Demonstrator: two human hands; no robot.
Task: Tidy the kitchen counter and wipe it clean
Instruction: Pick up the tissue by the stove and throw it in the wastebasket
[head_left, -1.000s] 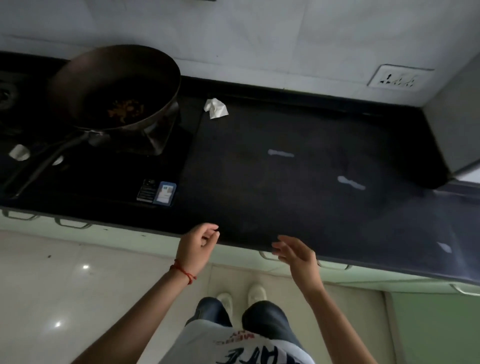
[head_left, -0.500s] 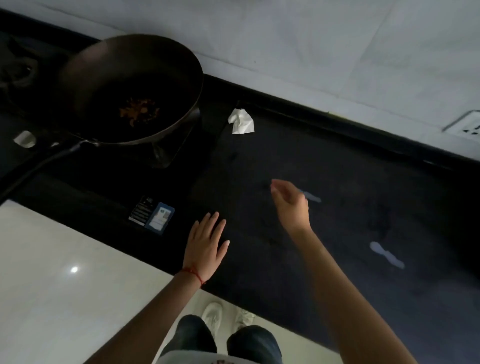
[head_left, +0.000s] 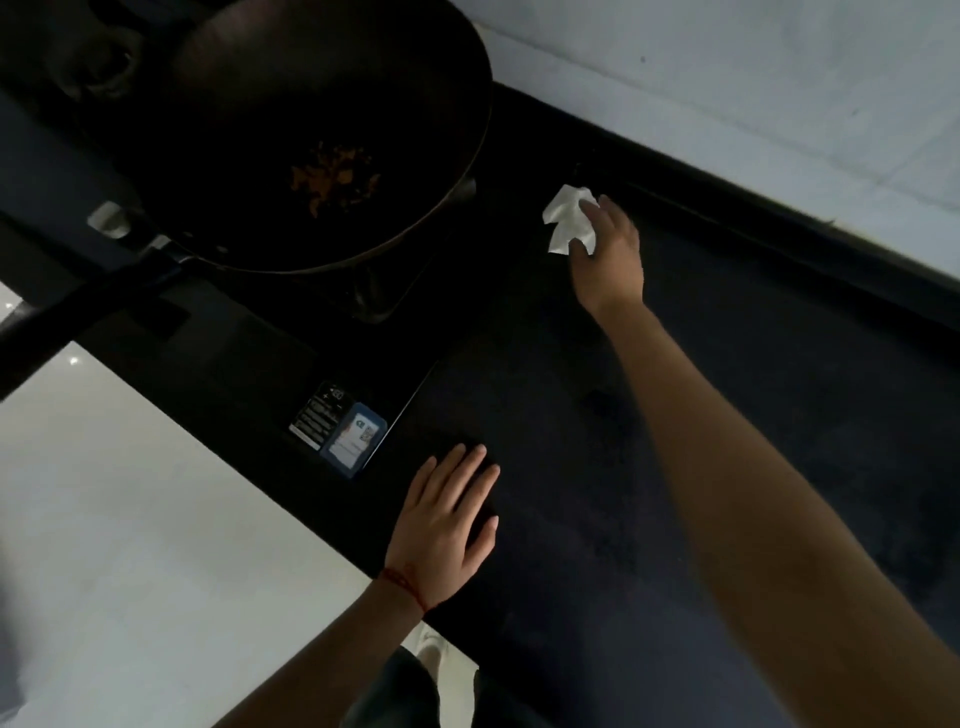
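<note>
Beside the wok, toward the far edge of the dark counter, lies a crumpled white tissue; right hand reaches across the counter to it, fingertips touching the tissue's near side; fingers curl over it, but whether they have actually pinched it cannot be told from this angle. Left hand lies flat on the counter near the front edge, palm down, fingers spread and straight, holding nothing; red thread bracelet at its wrist. Wok sits on a stove, tilted view; orange-brown food scraps at its bottom; long dark handle runs out past the counter's front edge. Just in front of the wok, between it and the left hand, a stove control panel with a blue-framed sticker beside it. Pale wall rises behind the counter; glossy light floor below its front edge.
</note>
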